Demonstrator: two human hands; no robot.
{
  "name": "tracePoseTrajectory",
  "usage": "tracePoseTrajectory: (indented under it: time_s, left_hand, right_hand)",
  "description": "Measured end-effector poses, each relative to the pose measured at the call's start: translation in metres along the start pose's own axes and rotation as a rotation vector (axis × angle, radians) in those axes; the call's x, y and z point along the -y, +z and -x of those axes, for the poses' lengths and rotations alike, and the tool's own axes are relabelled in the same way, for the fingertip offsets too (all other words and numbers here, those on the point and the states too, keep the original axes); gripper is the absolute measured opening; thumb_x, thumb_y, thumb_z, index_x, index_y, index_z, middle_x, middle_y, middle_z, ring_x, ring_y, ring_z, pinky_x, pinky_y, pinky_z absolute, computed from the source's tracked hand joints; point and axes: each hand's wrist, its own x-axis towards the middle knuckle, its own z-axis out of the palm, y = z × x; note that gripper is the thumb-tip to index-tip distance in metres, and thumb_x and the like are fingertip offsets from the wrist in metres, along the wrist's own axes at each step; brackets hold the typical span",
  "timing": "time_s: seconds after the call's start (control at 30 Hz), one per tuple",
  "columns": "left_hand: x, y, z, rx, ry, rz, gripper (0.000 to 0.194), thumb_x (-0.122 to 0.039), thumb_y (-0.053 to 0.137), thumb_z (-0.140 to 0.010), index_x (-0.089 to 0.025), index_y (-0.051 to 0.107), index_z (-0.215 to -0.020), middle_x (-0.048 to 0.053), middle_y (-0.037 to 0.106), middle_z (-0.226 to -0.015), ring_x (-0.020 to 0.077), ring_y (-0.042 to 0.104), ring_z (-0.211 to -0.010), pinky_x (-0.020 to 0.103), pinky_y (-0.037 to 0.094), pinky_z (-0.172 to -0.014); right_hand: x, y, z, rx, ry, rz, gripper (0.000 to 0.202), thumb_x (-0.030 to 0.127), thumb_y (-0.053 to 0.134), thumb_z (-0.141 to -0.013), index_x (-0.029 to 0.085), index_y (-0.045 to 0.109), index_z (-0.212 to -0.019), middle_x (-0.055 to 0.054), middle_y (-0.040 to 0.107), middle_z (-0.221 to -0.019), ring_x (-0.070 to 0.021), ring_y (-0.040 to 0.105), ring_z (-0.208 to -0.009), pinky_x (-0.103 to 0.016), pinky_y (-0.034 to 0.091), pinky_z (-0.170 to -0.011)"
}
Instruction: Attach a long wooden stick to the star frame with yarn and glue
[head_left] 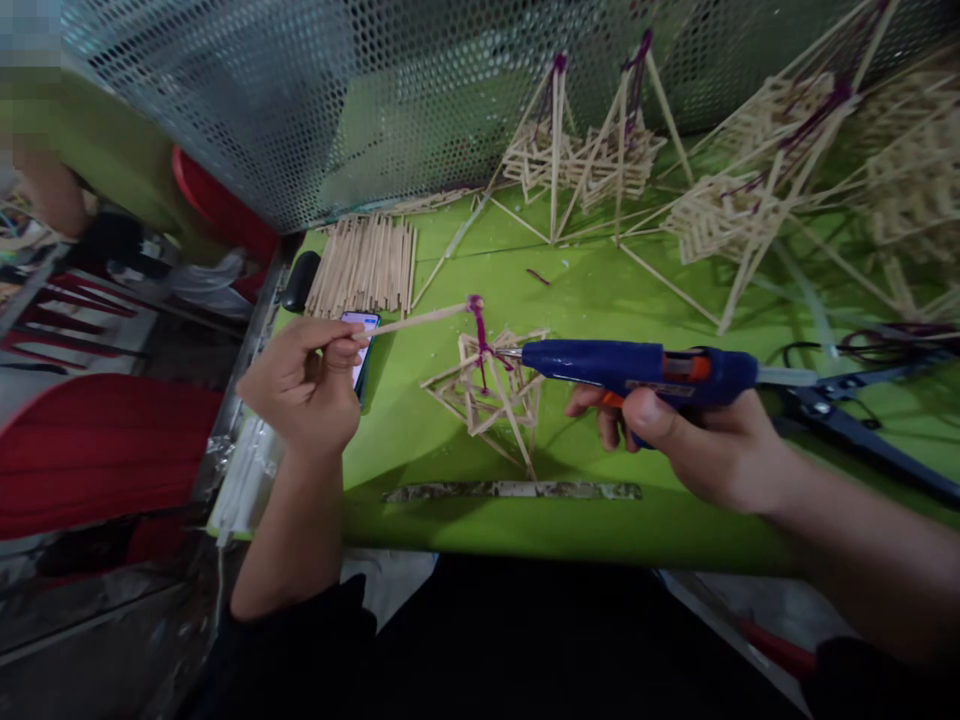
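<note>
My left hand (307,385) pinches one end of a thin wooden stick (420,319); its far end meets the purple-wrapped top of a small stick frame (491,395). That frame, built of crossed wooden sticks with purple cord, stands on the green table (420,440). Around the handle of a blue hot glue gun (600,365) my right hand (697,445) is closed, with fingers by the orange trigger. The gun's metal nozzle points left, close to the purple cord; whether it touches, I cannot tell. A glue stick (786,377) sticks out of the gun's back.
Finished stick structures (592,160) line the back right. A pile of sticks (364,262) and a phone (362,345) lie at left. Pliers-like cutters (840,405) rest at right, a patterned strip (514,490) in front. Behind stands a perforated metal panel (420,90); another person (112,160) is at far left.
</note>
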Motion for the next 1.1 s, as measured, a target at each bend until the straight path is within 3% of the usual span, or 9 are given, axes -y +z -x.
tracePoseTrajectory:
  time_s: [0.17, 0.53, 0.7, 0.87, 1.1]
  left_hand:
    - [0.002, 0.0, 0.0, -0.008, 0.03, -0.008, 0.017, -0.043, 0.087, -0.113, -0.028, 0.093, -0.106, 0.002, 0.084, -0.085, 0.0163, 0.078, -0.071, 0.034, 0.062, -0.067]
    - [0.005, -0.003, 0.001, 0.012, 0.024, -0.051, 0.023, -0.048, 0.087, -0.112, -0.027, 0.089, -0.102, 0.002, 0.08, -0.081, 0.0179, 0.079, -0.073, 0.037, 0.065, -0.07]
    - [0.002, -0.002, 0.002, -0.006, 0.01, -0.031, 0.02, -0.047, 0.087, -0.112, -0.028, 0.091, -0.106, 0.002, 0.08, -0.082, 0.0192, 0.078, -0.073, 0.036, 0.064, -0.07]
    - [-0.003, -0.003, 0.001, 0.016, 0.014, -0.038, 0.015, -0.043, 0.088, -0.113, -0.03, 0.092, -0.108, 0.003, 0.082, -0.085, 0.0201, 0.078, -0.075, 0.037, 0.063, -0.072]
    - [0.0, -0.005, 0.003, 0.021, 0.013, -0.05, 0.019, -0.047, 0.086, -0.114, -0.029, 0.09, -0.108, 0.002, 0.081, -0.085, 0.0187, 0.077, -0.074, 0.035, 0.062, -0.071]
  right_hand:
    - [-0.001, 0.001, 0.003, -0.003, 0.012, 0.038, 0.037, 0.061, 0.083, -0.112, 0.026, 0.093, -0.111, -0.009, 0.086, -0.092, -0.0208, 0.078, -0.068, -0.031, 0.062, -0.054]
    - [-0.003, 0.004, 0.003, 0.053, -0.087, -0.012, 0.018, 0.045, 0.089, -0.11, 0.03, 0.092, -0.12, -0.005, 0.087, -0.102, -0.0182, 0.079, -0.074, -0.031, 0.066, -0.066]
    - [0.001, 0.004, 0.007, 0.063, -0.061, 0.025, 0.023, 0.05, 0.089, -0.11, 0.029, 0.091, -0.118, -0.005, 0.08, -0.09, -0.0204, 0.073, -0.07, -0.034, 0.058, -0.059]
    - [0.007, 0.006, 0.006, 0.066, -0.046, 0.047, 0.031, 0.058, 0.092, -0.105, 0.027, 0.09, -0.112, -0.007, 0.082, -0.093, -0.0213, 0.072, -0.071, -0.036, 0.059, -0.06]
    - [0.006, 0.015, 0.005, 0.08, 0.005, -0.003, 0.032, 0.056, 0.088, -0.11, 0.024, 0.089, -0.11, -0.006, 0.082, -0.089, -0.0177, 0.074, -0.068, -0.029, 0.059, -0.057]
